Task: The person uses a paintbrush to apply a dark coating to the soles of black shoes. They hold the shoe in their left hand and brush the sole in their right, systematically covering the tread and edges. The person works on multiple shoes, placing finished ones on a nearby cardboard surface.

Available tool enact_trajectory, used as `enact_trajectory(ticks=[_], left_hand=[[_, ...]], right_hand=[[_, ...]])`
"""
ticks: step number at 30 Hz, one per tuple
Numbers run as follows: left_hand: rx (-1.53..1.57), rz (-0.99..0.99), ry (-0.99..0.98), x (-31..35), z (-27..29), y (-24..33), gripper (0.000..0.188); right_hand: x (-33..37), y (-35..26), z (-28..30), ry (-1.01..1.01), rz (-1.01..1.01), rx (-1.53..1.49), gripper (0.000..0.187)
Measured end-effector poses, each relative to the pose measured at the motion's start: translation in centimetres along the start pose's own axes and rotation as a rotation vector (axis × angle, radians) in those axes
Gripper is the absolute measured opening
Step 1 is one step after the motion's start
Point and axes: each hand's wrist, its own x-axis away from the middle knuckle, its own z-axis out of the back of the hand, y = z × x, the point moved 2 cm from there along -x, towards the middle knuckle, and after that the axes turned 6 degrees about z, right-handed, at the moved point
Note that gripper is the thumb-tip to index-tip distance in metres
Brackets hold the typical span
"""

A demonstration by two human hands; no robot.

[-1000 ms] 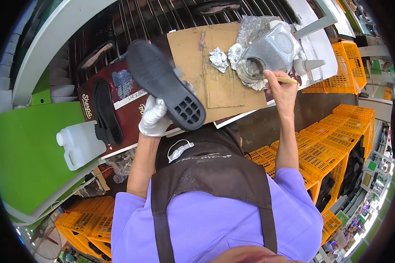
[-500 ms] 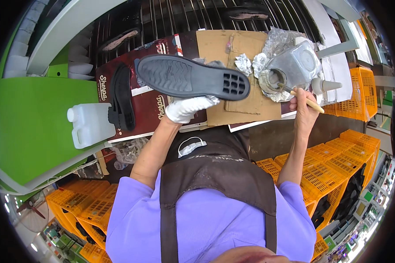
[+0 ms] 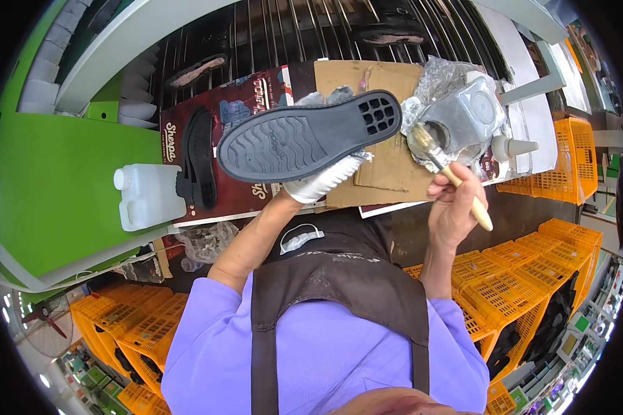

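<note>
Fingers [image 3: 471, 185] hold brush [image 3: 439, 159] by clear container [image 3: 467, 111]; contents indistinct.

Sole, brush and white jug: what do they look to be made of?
Sole: likely moulded rubber or a similar plastic, dull dark grey, given its wavy tread and grid of pockets.
Brush: probably smooth wood, going by the pale tan handle; whether the bristles are natural is unclear.
Jug: likely plastic, milky and translucent, with a moulded-in handle.

The sole [image 3: 310, 137] is dark grey (wavy ridges, square grid), the brush handle [image 3: 479, 210] cream, the glove [image 3: 329, 178] white.
</note>
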Motion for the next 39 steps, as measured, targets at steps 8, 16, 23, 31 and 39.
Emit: enact_trajectory(ticks=[8,16,23,31,39], left_hand=[[-0.399,-0.252,-0.122,1.1,-0.1,2.5,0.056],[-0.472,-0.219,0.039,0.8,-1.3,4.6,0.051],[-0.403,-0.255,0.003,1.3,-1.0,3.5,0.059],[-0.546,-0.355,0.100,1.1,-1.4,3.6,0.059],[-0.650,-0.462,-0.011,0.6,-1.1,3.0,0.063]], right_hand=[[-0.2,-1.7,-4.7,-0.265,0.475,0.481,0.054],[-0.4,-0.8,-5.2,-0.293,0.554,0.542,0.050],[0.1,-0.3,-6.0,-0.319,0.577,0.550,0.045],[0.8,0.1,-6.8,-0.348,0.536,0.524,0.046],[1.2,0.4,-7.1,-0.375,0.525,0.533,0.047]])
